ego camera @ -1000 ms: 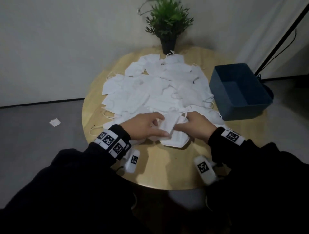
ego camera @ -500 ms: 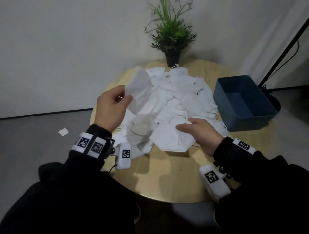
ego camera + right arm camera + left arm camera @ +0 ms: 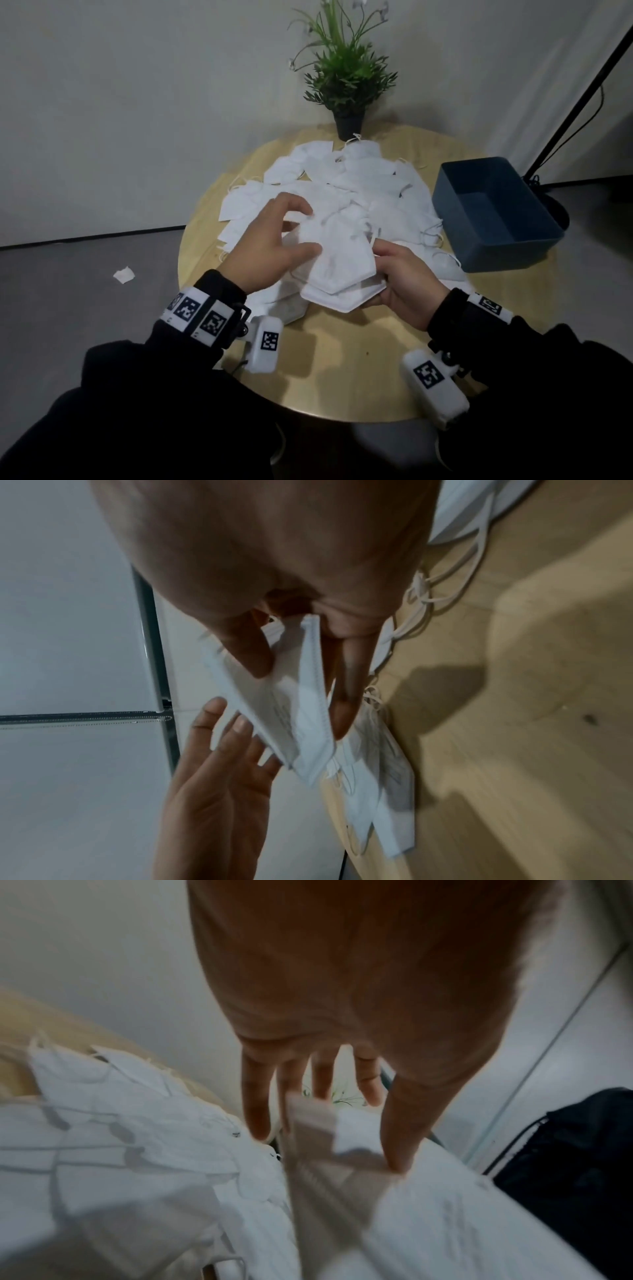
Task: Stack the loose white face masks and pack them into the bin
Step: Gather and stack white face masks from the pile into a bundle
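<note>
A small stack of white face masks (image 3: 339, 277) hangs just above the near side of the round wooden table (image 3: 342, 370). My right hand (image 3: 387, 263) grips its right edge; in the right wrist view the thumb and fingers (image 3: 341, 710) pinch the stack (image 3: 291, 718). My left hand (image 3: 301, 229) hovers at the stack's left with fingers spread and straight, the thumb touching the top mask. The right wrist view shows its palm (image 3: 232, 750) open beside the stack. A loose pile of masks (image 3: 359, 178) covers the table behind. The dark blue bin (image 3: 507, 253) stands empty at the right.
A potted green plant (image 3: 347, 123) stands at the table's far edge behind the pile. A black stand pole (image 3: 582, 85) leans beyond the bin. A white scrap (image 3: 124, 275) lies on the grey floor to the left. Bare wood shows at the near edge.
My left hand, which held one mask raised at the left, has come down and laid it on the stack, then spread its fingers. The right hand keeps its grip on the stack.
</note>
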Demonstrator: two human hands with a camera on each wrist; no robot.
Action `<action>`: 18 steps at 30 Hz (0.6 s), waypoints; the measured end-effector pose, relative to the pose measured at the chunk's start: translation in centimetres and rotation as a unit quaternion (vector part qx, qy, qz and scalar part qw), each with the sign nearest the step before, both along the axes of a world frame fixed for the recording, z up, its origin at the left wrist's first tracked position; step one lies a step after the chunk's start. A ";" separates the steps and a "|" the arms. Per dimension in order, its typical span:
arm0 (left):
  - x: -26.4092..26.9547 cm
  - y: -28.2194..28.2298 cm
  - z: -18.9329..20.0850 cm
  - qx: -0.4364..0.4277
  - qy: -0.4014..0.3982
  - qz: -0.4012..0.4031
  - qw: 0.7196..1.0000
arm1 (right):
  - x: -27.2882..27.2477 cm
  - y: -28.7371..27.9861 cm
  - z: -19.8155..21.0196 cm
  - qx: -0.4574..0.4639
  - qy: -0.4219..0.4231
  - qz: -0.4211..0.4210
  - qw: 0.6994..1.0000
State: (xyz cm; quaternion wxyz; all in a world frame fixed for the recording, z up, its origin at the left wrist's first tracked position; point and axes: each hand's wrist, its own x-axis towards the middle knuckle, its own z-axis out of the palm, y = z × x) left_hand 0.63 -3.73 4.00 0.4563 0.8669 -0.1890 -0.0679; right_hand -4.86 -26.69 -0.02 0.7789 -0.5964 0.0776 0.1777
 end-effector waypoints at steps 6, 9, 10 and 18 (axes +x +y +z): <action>-0.3 0.6 -0.5 0.082 0.086 -0.053 0.992 | 0.0 0.4 0.4 0.028 0.000 -0.039 0.999; -0.6 0.3 -0.7 0.071 0.098 -0.052 0.991 | -0.2 0.5 0.3 0.035 0.033 -0.059 0.997; -0.6 0.3 -0.7 0.071 0.100 -0.058 0.991 | -0.2 0.6 0.2 0.042 0.050 -0.065 0.996; -0.3 -0.1 -0.8 0.097 0.060 -0.056 0.992 | -0.9 0.4 -0.2 0.005 0.010 -0.077 0.997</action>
